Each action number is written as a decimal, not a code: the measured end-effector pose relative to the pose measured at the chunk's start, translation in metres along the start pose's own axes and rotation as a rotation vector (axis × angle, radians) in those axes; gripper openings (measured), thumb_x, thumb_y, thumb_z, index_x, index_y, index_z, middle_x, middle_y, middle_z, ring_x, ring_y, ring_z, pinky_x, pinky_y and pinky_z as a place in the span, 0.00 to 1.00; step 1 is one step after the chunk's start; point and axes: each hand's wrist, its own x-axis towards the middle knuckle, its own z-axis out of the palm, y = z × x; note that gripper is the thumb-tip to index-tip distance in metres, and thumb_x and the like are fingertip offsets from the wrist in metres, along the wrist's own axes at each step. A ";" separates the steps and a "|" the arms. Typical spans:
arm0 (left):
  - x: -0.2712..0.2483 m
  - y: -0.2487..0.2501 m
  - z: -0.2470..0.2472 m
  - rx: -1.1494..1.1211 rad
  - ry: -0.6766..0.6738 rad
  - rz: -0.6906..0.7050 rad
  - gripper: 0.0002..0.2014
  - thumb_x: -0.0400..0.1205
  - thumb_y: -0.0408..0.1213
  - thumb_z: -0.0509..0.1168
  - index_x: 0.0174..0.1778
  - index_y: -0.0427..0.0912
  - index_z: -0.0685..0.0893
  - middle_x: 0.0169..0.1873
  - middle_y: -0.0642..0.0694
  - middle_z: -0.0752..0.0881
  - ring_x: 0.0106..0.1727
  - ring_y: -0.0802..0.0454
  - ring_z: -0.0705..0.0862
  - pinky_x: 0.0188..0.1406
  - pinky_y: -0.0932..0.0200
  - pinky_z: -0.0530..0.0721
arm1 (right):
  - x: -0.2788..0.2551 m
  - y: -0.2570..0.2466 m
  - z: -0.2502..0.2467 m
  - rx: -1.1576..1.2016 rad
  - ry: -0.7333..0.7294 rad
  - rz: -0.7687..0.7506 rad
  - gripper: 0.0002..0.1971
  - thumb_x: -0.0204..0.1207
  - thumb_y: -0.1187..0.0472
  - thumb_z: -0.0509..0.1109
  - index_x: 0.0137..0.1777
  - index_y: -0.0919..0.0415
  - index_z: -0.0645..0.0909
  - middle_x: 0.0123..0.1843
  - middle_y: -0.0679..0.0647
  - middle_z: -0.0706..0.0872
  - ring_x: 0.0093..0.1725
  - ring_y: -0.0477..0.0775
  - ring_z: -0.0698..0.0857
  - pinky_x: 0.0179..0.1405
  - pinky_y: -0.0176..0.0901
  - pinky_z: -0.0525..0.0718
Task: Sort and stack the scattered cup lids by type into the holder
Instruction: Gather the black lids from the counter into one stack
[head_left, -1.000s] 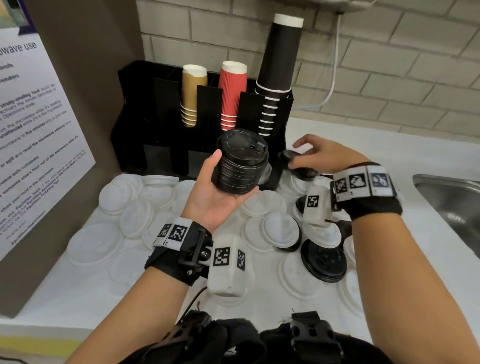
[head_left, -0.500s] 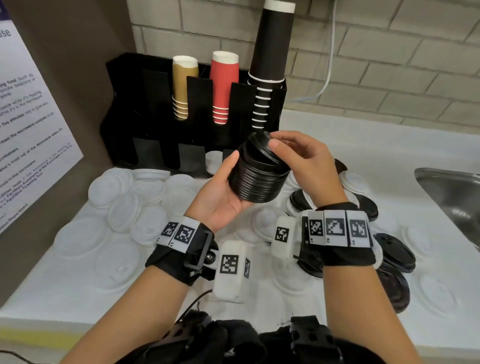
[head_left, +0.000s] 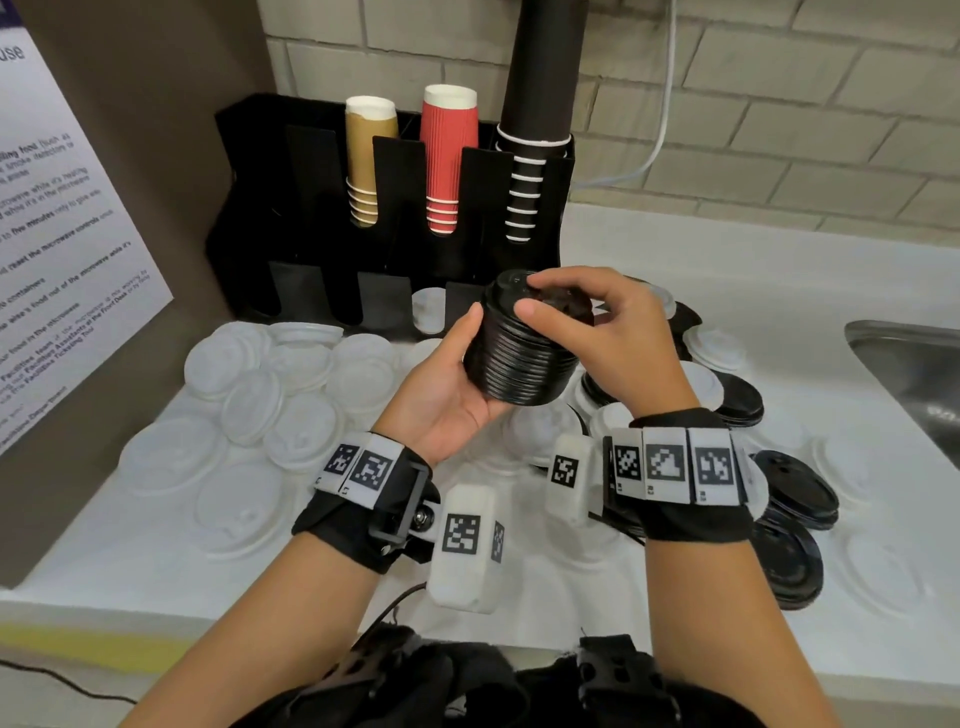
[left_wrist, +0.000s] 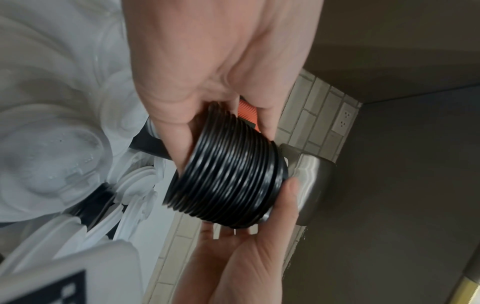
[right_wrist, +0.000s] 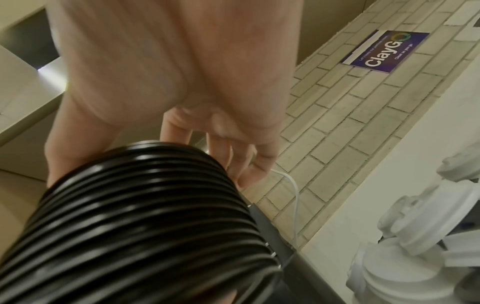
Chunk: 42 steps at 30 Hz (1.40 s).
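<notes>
Right fingers: the thumb (head_left: 540, 316) and fingertips curl over the top of the stack of black lids (head_left: 522, 358), thumb on the near edge, fingers resting on the top lid; seen from the right wrist they are slightly spread and bent.
Right hand (head_left: 613, 332): arched over the stack from the right, wrist banded with coded tags.
Left fingers: the thumb (head_left: 470, 325) presses the stack's left side, the others wrap under and behind it; seen from the left wrist they cradle the ribbed rims.
Left hand (head_left: 441, 395): palm up, gripping the stack from below.
Stack: held in the air between both hands, above the counter (head_left: 727, 270) and just in front of the holder (head_left: 311, 208); its long axis tilts, top leaning up, away and slightly left, base toward the palm.
Holder: black, against the brick wall, carrying upright stacks of tan cups (head_left: 370, 156), red cups (head_left: 450, 156) and black cups (head_left: 540, 104); one white lid (head_left: 428, 309) stands in a lower slot.
Loose lids: white lids (head_left: 270, 395) overlap across the counter's left; black lids (head_left: 789, 530) lie piled at right among more white ones.
Sink (head_left: 914, 374): steel basin at the far right edge.
</notes>
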 end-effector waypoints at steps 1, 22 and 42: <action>0.000 -0.001 0.001 -0.014 -0.005 0.002 0.21 0.85 0.50 0.57 0.67 0.42 0.82 0.66 0.37 0.85 0.67 0.41 0.84 0.56 0.48 0.88 | -0.001 0.000 -0.001 -0.004 0.002 -0.003 0.15 0.67 0.51 0.80 0.53 0.50 0.88 0.53 0.43 0.87 0.54 0.36 0.84 0.52 0.35 0.83; 0.001 0.032 -0.003 -0.021 0.000 0.158 0.29 0.82 0.45 0.64 0.79 0.37 0.70 0.71 0.37 0.81 0.71 0.41 0.80 0.60 0.47 0.85 | 0.009 0.033 0.009 -0.992 -0.967 0.230 0.48 0.60 0.42 0.82 0.78 0.46 0.61 0.65 0.53 0.74 0.65 0.57 0.75 0.59 0.50 0.78; -0.001 0.043 -0.005 -0.063 -0.051 0.188 0.19 0.79 0.46 0.67 0.62 0.40 0.86 0.65 0.38 0.85 0.68 0.41 0.83 0.57 0.47 0.86 | 0.015 0.029 0.021 -1.224 -1.088 0.311 0.45 0.60 0.39 0.81 0.71 0.60 0.66 0.53 0.51 0.78 0.50 0.54 0.79 0.49 0.49 0.83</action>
